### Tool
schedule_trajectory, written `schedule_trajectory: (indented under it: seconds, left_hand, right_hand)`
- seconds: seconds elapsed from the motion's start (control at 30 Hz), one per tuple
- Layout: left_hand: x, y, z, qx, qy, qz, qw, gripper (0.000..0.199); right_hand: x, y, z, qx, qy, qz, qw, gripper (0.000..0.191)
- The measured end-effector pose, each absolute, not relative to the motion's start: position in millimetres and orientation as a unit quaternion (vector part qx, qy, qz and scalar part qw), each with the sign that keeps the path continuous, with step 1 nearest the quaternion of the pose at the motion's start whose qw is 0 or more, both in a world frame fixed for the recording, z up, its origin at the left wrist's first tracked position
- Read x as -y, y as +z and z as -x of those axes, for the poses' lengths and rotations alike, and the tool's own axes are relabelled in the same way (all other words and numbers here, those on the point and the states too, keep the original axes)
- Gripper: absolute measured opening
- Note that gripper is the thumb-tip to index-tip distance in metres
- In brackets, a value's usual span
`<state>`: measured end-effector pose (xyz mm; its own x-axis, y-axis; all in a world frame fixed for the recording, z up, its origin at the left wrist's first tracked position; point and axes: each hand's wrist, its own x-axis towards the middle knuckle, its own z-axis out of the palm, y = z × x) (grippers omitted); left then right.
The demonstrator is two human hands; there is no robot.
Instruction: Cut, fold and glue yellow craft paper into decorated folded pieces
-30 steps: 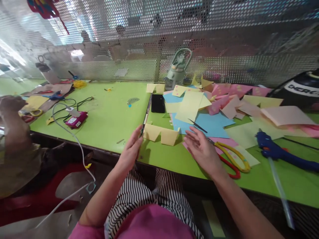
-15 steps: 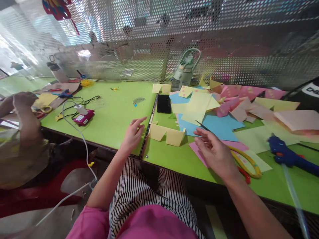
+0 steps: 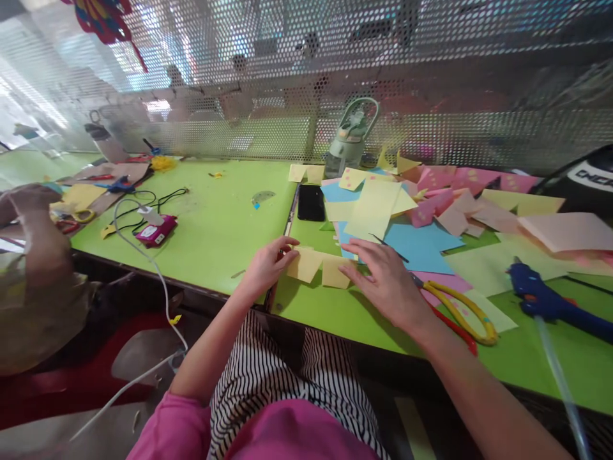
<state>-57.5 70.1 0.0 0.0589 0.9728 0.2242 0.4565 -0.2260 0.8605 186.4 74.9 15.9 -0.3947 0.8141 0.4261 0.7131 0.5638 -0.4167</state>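
Note:
A folded yellow paper piece with two flaps stands near the front edge of the green table. My left hand has its thumb and fingers closed at the paper's left end. At the right end, my right hand has its thumb in front of the paper and its fingers behind, closed on it. Right of my right hand lie yellow-and-red-handled scissors, their blades partly hidden. A thin dark pointed tool rests on blue paper just beyond that hand.
Behind the paper are a black phone, a green bottle and another folded yellow piece. Pink paper pieces pile up at right, near a blue glue gun. A pink power adapter trails a cable; a co-worker's hand is far left.
Both hands have moved inward to the yellow folded paper, from apart on either side, and now take hold of its ends. The view has shifted slightly.

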Motion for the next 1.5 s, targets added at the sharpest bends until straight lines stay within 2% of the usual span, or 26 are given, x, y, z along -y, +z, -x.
schedule_trajectory:
  seconds: [0.17, 0.2, 0.27, 0.33, 0.43, 0.5, 0.57, 0.6, 0.67, 0.73, 0.83, 0.93, 1.1, 1.23, 1.37, 1.43, 1.5]
  left_hand:
    - [-57.3, 15.3, 49.5, -0.52, 0.453, -0.667, 0.284, 0.019]
    - [-50.3, 18.8, 48.0, -0.514, 0.466, -0.674, 0.254, 0.021]
    - [-32.5, 22.7, 44.2, -0.492, 0.482, -0.715, 0.123, 0.025]
    - [-12.9, 20.3, 38.9, -0.452, 0.437, -0.777, 0.022, 0.029]
    - [10.9, 6.5, 29.9, -0.385, 0.354, -0.852, -0.025, 0.035]
    - [20.7, -3.6, 26.8, -0.355, 0.349, -0.867, -0.001, 0.036]
    - [26.1, -9.5, 27.8, -0.351, 0.407, -0.842, 0.041, 0.036]
    - [27.2, -10.4, 29.6, -0.364, 0.454, -0.811, 0.067, 0.035]
    - [26.0, -8.7, 34.2, -0.413, 0.558, -0.706, 0.139, 0.028]
    - [19.8, -5.2, 38.2, -0.46, 0.632, -0.572, 0.248, 0.016]
    - [4.0, -3.2, 41.4, -0.464, 0.652, -0.429, 0.419, 0.017]
    - [-11.0, -6.5, 43.2, -0.445, 0.644, -0.368, 0.501, 0.022]
    - [-17.7, -10.6, 44.2, -0.438, 0.645, -0.346, 0.522, 0.026]
    - [-15.6, -11.6, 43.4, -0.45, 0.638, -0.363, 0.509, 0.025]
    - [-14.4, -4.4, 43.3, -0.486, 0.617, -0.47, 0.404, 0.024]
    - [-13.6, 7.9, 41.9, -0.484, 0.597, -0.546, 0.335, 0.028]
    - [-12.5, 24.8, 39.3, -0.459, 0.561, -0.615, 0.311, 0.034]
  right_hand:
    - [-77.5, 29.3, -167.6, 0.862, 0.051, 0.422, 0.276, 0.033]
    - [-77.2, 33.5, -165.9, 0.86, 0.047, 0.419, 0.287, 0.029]
    - [-75.1, 39.2, -165.6, 0.859, 0.031, 0.402, 0.317, 0.022]
    - [-71.6, 37.9, -168.9, 0.862, 0.02, 0.376, 0.339, 0.017]
    - [-64.9, 22.5, -179.5, 0.868, 0.02, 0.364, 0.337, 0.014]
    - [-60.0, 9.7, -189.1, 0.868, 0.02, 0.375, 0.325, 0.013]
    - [-55.2, 1.3, -198.8, 0.856, 0.023, 0.397, 0.33, 0.014]
    - [-52.9, -0.5, -202.8, 0.838, 0.029, 0.421, 0.346, 0.02]
    - [-49.0, 0.3, -207.9, 0.773, 0.071, 0.483, 0.405, 0.045]
    - [-45.6, 5.0, -207.8, 0.699, 0.166, 0.518, 0.463, 0.062]
    - [-40.3, 14.0, -199.8, 0.641, 0.325, 0.501, 0.483, 0.052]
    - [-34.3, 20.9, -190.3, 0.615, 0.39, 0.509, 0.458, 0.043]
    - [-31.5, 23.6, -184.5, 0.607, 0.407, 0.521, 0.442, 0.038]
    - [-34.3, 21.7, -183.2, 0.577, 0.445, 0.5, 0.468, 0.036]
    - [-31.8, 24.1, -182.7, 0.578, 0.428, 0.503, 0.478, 0.035]
    - [-27.7, 28.3, -182.1, 0.605, 0.405, 0.507, 0.462, 0.033]
    - [-22.2, 35.0, -180.5, 0.642, 0.374, 0.502, 0.443, 0.031]
